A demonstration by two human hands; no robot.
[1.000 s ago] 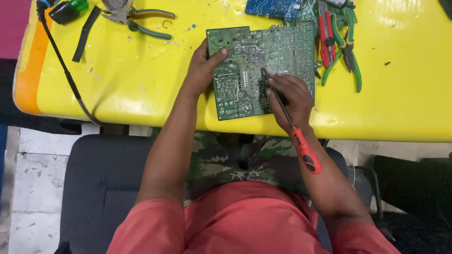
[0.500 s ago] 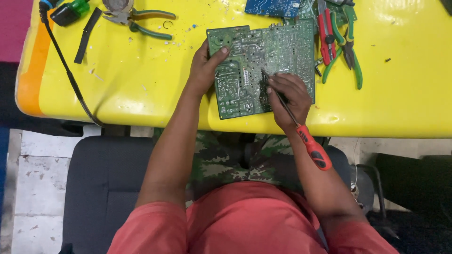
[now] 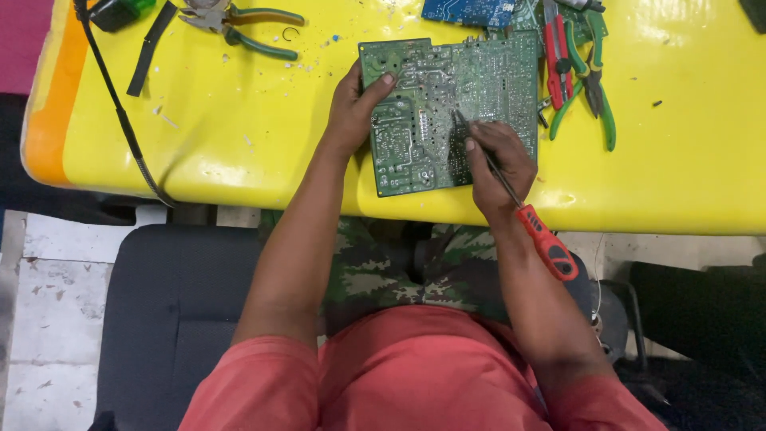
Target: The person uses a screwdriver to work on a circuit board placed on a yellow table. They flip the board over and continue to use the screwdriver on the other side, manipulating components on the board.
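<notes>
- Green circuit board (image 3: 447,112) lies flat, solder side up, on the yellow table (image 3: 239,136), near the table's front edge and right in front of me.
- My left hand (image 3: 355,112) is on the board's left edge: fingers curled over it, thumb laid flat on the top-left corner, pinning it down.
- My right hand (image 3: 499,164) is closed around a screwdriver (image 3: 519,207), pinched between thumb and fingers low on the shaft.
- Red handle sticks out past my wrist, off the table edge; tip is down on the board's middle.
- Can't tell which joint or part the tip touches, too small.
- Just right of the board: green-handled pliers (image 3: 586,88) and a red-handled tool (image 3: 556,52), touching or overlapping each other.
- Blue board (image 3: 467,11) at the far edge, just behind the green one.
- Far left: another pair of green-handled pliers (image 3: 247,30), a black cable (image 3: 120,120) running off the front edge, and a black strap (image 3: 153,46).
</notes>
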